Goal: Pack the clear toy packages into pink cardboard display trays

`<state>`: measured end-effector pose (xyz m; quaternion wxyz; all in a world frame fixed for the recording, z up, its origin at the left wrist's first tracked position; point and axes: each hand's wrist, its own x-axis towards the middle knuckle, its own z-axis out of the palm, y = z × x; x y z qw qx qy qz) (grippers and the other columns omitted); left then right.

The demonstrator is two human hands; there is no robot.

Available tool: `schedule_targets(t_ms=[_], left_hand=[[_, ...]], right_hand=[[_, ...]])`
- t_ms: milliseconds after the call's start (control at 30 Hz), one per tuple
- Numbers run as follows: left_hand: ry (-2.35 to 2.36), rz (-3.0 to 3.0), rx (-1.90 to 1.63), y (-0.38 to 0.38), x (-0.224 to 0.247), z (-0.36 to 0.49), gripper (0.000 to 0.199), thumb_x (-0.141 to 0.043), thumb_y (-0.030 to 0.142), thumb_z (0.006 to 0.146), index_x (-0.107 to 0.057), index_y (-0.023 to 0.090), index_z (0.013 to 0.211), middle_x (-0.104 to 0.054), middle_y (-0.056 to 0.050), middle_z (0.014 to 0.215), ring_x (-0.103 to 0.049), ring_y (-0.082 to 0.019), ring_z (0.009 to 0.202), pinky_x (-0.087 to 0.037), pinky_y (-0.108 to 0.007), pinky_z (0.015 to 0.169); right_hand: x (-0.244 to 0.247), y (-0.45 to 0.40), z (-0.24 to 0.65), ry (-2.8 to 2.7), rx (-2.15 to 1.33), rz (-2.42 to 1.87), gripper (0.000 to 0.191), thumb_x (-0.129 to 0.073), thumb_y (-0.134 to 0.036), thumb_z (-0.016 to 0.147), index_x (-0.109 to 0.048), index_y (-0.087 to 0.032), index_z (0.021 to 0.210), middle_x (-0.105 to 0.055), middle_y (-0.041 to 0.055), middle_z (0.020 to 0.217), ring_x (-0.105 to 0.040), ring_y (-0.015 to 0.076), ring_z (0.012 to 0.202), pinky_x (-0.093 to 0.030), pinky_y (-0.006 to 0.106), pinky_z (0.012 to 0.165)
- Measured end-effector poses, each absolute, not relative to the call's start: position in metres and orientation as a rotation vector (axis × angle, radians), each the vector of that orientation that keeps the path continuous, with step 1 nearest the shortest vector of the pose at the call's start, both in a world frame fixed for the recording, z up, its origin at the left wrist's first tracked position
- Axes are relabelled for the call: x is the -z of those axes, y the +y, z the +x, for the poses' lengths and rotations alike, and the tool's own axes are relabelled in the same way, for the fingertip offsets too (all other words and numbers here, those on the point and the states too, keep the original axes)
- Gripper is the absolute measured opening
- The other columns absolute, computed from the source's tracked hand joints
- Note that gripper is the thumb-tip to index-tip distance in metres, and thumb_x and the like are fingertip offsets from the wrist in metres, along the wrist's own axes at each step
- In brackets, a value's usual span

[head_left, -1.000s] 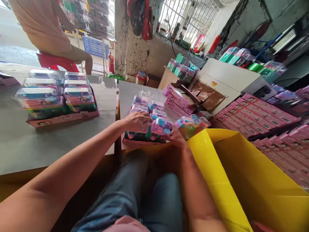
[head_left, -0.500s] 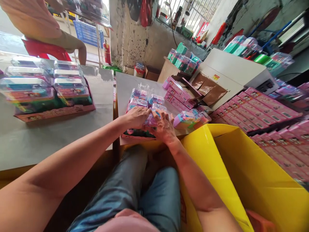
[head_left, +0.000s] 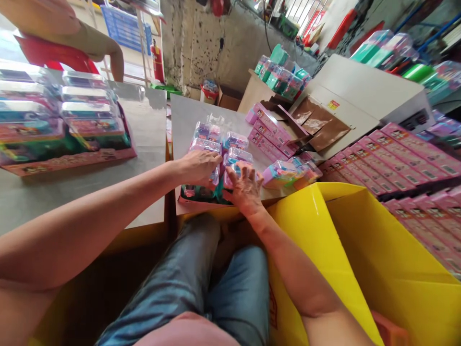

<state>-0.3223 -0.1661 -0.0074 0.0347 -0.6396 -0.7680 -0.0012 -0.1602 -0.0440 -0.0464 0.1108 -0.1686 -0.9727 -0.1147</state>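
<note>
In front of me, clear plastic cases (head_left: pixel 237 154) with pink, blue and green contents stand in two columns in a shallow pink display box (head_left: pixel 194 207). My left hand (head_left: pixel 201 166) lies over the front case of the left column, fingers stretched toward the gap between the columns. My right hand (head_left: pixel 248 190) rests on the front case of the right column, thumb and fingers spread across its top. Both hands touch the cases without wrapping round them. The fingers partly hide the front cases.
A similar filled display box (head_left: pixel 90 158) stands on the left table. Right of my hands lie loose cases (head_left: pixel 283 173) and pink cartons (head_left: pixel 268 137). A yellow corrugated bin (head_left: pixel 306 226) borders my right arm. Pink boxes (head_left: pixel 392 149) are stacked far right; a person (head_left: pixel 86 38) sits upper left.
My hands have drawn apart from the middle gap: the left has shifted left onto its column, and the right stays over the right front case. The view has turned slightly.
</note>
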Motion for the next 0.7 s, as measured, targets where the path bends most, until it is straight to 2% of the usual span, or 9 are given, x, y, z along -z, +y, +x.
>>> schedule_targets(t_ms=[200, 267, 333, 400, 467, 533, 600, 700], left_hand=[[-2.378, -1.932, -0.093, -0.157, 0.008, -0.306, 0.065, -0.082, 0.038, 0.068, -0.058, 0.005, 0.119, -0.063, -0.019, 0.117, -0.058, -0.034, 0.112, -0.049, -0.037, 0.088], [-2.333, -1.916, -0.038, -0.159, 0.010, -0.304, 0.071, -0.078, 0.038, 0.069, -0.054, 0.004, 0.127, -0.058, -0.022, 0.127, -0.049, -0.039, 0.123, -0.047, -0.042, 0.095], [-2.319, -1.961, 0.056, -0.164, 0.008, -0.306, 0.083, -0.074, 0.039, 0.069, -0.045, 0.006, 0.140, -0.046, -0.024, 0.145, -0.037, -0.042, 0.135, -0.042, -0.049, 0.104], [-2.339, -2.061, 0.196, -0.167, 0.002, -0.311, 0.086, -0.067, 0.042, 0.076, -0.036, 0.011, 0.149, -0.033, -0.022, 0.156, -0.030, -0.040, 0.143, -0.037, -0.052, 0.111], [-2.401, -1.992, 0.392, -0.165, -0.004, -0.320, 0.074, -0.054, 0.043, 0.088, -0.033, 0.014, 0.153, -0.029, -0.019, 0.160, -0.027, -0.036, 0.147, -0.033, -0.052, 0.115], [-2.507, -1.740, 0.523, -0.158, -0.006, -0.328, 0.065, -0.041, 0.043, 0.097, -0.032, 0.013, 0.154, -0.025, -0.018, 0.163, -0.018, -0.037, 0.152, -0.026, -0.057, 0.119], [-2.663, -1.537, 0.506, -0.149, -0.001, -0.336, 0.066, -0.035, 0.045, 0.100, -0.029, 0.009, 0.155, -0.019, -0.020, 0.165, -0.008, -0.039, 0.154, -0.018, -0.063, 0.120], [-2.832, -1.533, 0.401, -0.140, 0.012, -0.341, 0.070, -0.032, 0.050, 0.101, -0.025, 0.010, 0.158, -0.013, -0.018, 0.166, -0.005, -0.037, 0.155, -0.012, -0.064, 0.121]], right_hand=[[0.048, -0.048, -0.158, -2.882, 0.318, -0.445, 0.082, -0.069, -0.045, 0.086, -0.031, -0.026, 0.156, -0.029, 0.0143, 0.158, -0.023, 0.0379, 0.143, -0.022, 0.056, 0.114], [0.039, -0.042, -0.156, -2.947, 0.200, -0.378, 0.082, -0.064, -0.045, 0.088, -0.028, -0.022, 0.158, -0.029, 0.0149, 0.159, -0.024, 0.0357, 0.145, -0.021, 0.053, 0.118], [0.028, -0.033, -0.159, -2.954, 0.027, -0.369, 0.074, -0.052, -0.045, 0.095, -0.025, -0.018, 0.159, -0.033, 0.0155, 0.158, -0.030, 0.0308, 0.145, -0.024, 0.048, 0.120], [0.018, -0.022, -0.172, -2.865, -0.077, -0.473, 0.068, -0.038, -0.044, 0.101, -0.022, -0.013, 0.160, -0.033, 0.0167, 0.159, -0.030, 0.0277, 0.147, -0.025, 0.048, 0.121], [0.011, -0.014, -0.192, -2.794, -0.109, -0.640, 0.066, -0.029, -0.045, 0.104, -0.018, -0.011, 0.160, -0.025, 0.0169, 0.164, -0.020, 0.0281, 0.153, -0.021, 0.053, 0.123], [0.009, -0.010, -0.212, -2.861, -0.166, -0.750, 0.067, -0.023, -0.048, 0.106, -0.017, -0.009, 0.160, -0.016, 0.0157, 0.166, -0.011, 0.0289, 0.155, -0.014, 0.058, 0.123], [0.011, -0.010, -0.226, -2.981, -0.262, -0.776, 0.068, -0.019, -0.049, 0.106, -0.017, -0.008, 0.160, -0.012, 0.0141, 0.167, -0.009, 0.0282, 0.156, -0.011, 0.059, 0.124], [0.017, -0.014, -0.233, -3.048, -0.306, -0.760, 0.071, -0.018, -0.053, 0.105, -0.016, -0.008, 0.160, -0.007, 0.0118, 0.167, -0.005, 0.0263, 0.156, -0.009, 0.059, 0.125]])
